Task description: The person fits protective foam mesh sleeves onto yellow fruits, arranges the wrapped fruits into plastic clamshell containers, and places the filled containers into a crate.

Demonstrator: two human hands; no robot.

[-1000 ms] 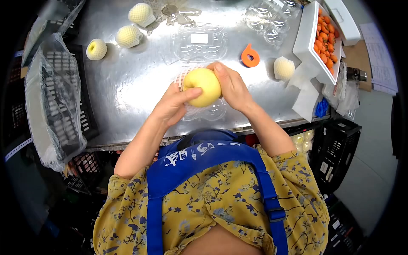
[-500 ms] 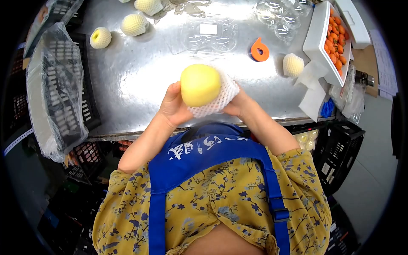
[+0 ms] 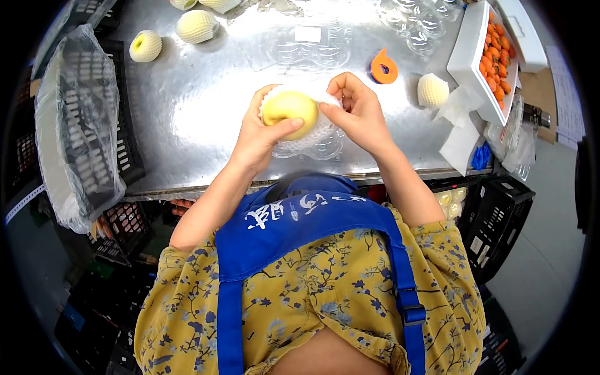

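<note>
My left hand (image 3: 257, 139) grips a yellow apple (image 3: 288, 109) that sits partly inside a white foam net sleeve (image 3: 323, 122). My right hand (image 3: 355, 112) pinches the sleeve's edge at the apple's right side. Both hands are held over a clear plastic clamshell tray (image 3: 314, 147) near the front edge of the steel table (image 3: 194, 112). The apple's top still shows bare above the net.
Netted apples lie at the back left (image 3: 145, 46), (image 3: 197, 26) and at the right (image 3: 432, 90). An orange tape dispenser (image 3: 383, 67), empty clear trays (image 3: 306, 44), a white foam box of small orange fruit (image 3: 494, 50), and a bag-covered black crate (image 3: 78, 119) surround the work area.
The apple, raised off the table half a second ago with the net under it, has come down over the clamshell tray, and the net now wraps more of it.
</note>
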